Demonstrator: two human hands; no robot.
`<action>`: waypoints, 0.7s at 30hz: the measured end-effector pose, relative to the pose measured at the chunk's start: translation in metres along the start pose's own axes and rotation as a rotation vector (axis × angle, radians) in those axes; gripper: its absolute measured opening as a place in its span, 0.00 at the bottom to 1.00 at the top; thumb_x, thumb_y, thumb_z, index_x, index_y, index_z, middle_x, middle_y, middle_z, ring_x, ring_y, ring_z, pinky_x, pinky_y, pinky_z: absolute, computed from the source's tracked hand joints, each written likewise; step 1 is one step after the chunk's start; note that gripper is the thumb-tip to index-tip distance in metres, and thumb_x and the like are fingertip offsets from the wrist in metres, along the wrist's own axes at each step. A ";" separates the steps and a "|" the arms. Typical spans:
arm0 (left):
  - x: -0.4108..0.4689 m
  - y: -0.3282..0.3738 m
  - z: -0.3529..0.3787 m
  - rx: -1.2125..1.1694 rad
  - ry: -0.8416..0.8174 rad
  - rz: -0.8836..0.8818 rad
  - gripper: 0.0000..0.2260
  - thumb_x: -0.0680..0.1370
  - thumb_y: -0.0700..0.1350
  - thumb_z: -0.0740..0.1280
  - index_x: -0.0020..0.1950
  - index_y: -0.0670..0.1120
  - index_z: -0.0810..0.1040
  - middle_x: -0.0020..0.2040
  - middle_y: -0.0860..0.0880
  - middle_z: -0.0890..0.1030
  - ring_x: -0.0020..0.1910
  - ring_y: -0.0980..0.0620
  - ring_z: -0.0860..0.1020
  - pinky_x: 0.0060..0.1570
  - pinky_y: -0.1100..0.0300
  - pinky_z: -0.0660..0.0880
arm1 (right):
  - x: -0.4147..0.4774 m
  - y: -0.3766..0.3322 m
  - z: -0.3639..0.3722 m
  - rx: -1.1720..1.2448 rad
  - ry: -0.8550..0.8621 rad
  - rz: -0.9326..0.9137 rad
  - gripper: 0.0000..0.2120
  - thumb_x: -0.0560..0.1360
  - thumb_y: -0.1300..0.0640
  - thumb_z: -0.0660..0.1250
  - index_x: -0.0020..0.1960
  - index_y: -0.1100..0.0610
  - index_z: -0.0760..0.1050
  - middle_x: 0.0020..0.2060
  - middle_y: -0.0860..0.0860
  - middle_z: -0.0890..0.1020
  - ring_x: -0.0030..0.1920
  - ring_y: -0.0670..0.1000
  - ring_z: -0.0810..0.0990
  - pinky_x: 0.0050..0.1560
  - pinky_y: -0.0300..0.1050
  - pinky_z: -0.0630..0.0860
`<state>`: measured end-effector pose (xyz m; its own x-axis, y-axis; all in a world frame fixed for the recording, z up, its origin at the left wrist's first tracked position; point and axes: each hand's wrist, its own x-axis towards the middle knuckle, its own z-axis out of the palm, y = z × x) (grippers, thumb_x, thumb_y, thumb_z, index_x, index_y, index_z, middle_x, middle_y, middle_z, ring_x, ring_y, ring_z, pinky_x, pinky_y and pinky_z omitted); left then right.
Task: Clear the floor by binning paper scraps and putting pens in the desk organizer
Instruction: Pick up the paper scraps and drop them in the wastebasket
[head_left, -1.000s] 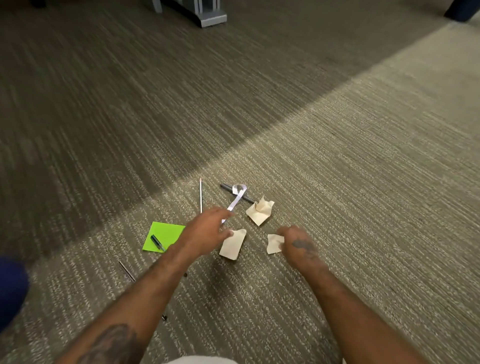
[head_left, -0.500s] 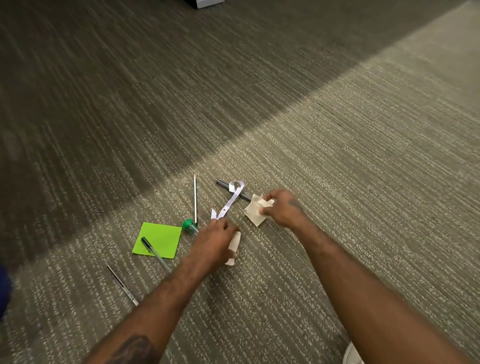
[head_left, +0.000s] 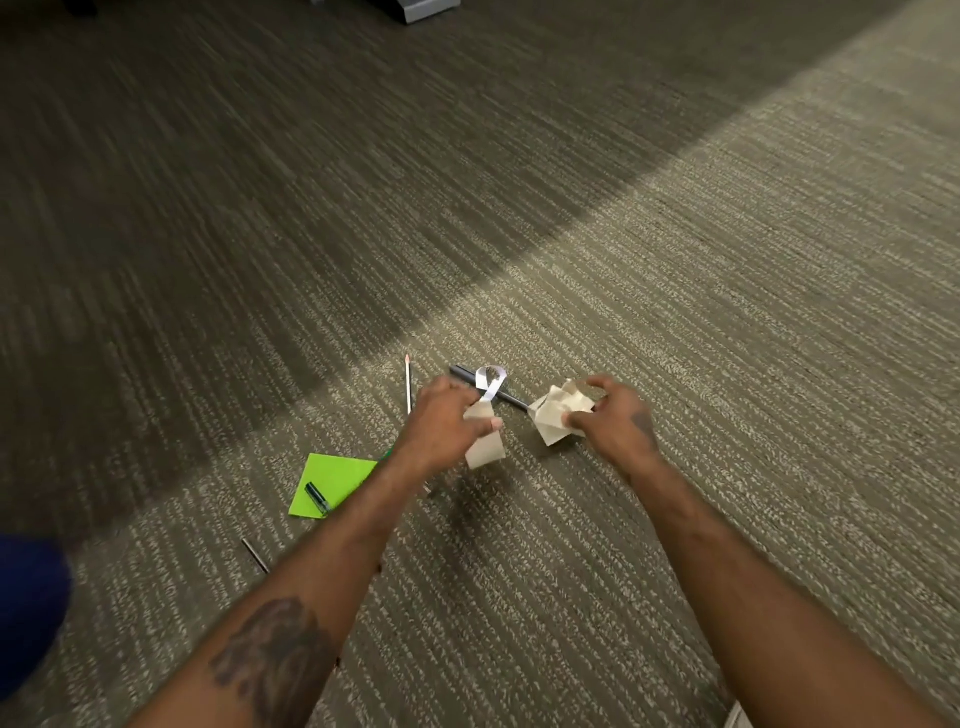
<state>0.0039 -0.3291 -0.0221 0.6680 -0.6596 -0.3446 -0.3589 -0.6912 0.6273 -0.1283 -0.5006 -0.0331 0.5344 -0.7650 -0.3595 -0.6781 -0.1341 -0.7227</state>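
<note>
The carpet (head_left: 675, 260) under me is grey-olive with fine pale streaks, darker in a shaded band and lighter where lit. The paper scraps (head_left: 558, 415) I hold are cream-beige, and the curled strip (head_left: 491, 382) is white. A bright lime-green sticky note (head_left: 332, 483) lies flat, with a dark pen (head_left: 317, 498) on it. The pencil (head_left: 408, 384) is white, and another pen (head_left: 511, 399) is dark grey.

Carpet (head_left: 727, 338) to the right & far side is lying bare, so hands are getting free passage there. Clutter is crowding the left hand (head_left: 441, 428): pencil (head_left: 408, 384) just beside it, dark pen (head_left: 488, 392) w/ white strip (head_left: 489, 382) lying across it beyond, green note (head_left: 332, 480) carrying a small pen (head_left: 317, 499) nearer in, thin stick (head_left: 255, 556) nearest
</note>
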 end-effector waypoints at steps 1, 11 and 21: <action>0.005 0.002 0.002 0.016 0.000 -0.007 0.26 0.76 0.56 0.67 0.71 0.46 0.71 0.72 0.46 0.65 0.71 0.45 0.63 0.71 0.43 0.63 | 0.000 0.003 -0.002 0.008 0.016 0.005 0.30 0.69 0.62 0.74 0.68 0.51 0.69 0.47 0.52 0.79 0.34 0.46 0.77 0.27 0.39 0.71; 0.031 0.008 0.030 0.095 0.098 -0.084 0.16 0.78 0.52 0.67 0.60 0.44 0.79 0.57 0.44 0.78 0.53 0.48 0.75 0.53 0.50 0.74 | 0.007 0.011 -0.016 0.039 0.047 0.001 0.30 0.70 0.60 0.74 0.70 0.51 0.69 0.48 0.51 0.79 0.37 0.44 0.75 0.31 0.38 0.72; 0.018 0.004 0.006 -0.080 0.158 -0.038 0.13 0.78 0.47 0.67 0.55 0.39 0.81 0.49 0.41 0.83 0.43 0.46 0.79 0.35 0.58 0.71 | -0.004 -0.015 -0.010 0.031 0.055 -0.042 0.28 0.69 0.59 0.75 0.68 0.54 0.71 0.51 0.53 0.80 0.37 0.43 0.76 0.33 0.37 0.71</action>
<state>0.0102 -0.3458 -0.0299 0.7767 -0.5741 -0.2590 -0.2822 -0.6849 0.6718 -0.1252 -0.5018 -0.0153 0.5330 -0.7927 -0.2958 -0.6391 -0.1480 -0.7548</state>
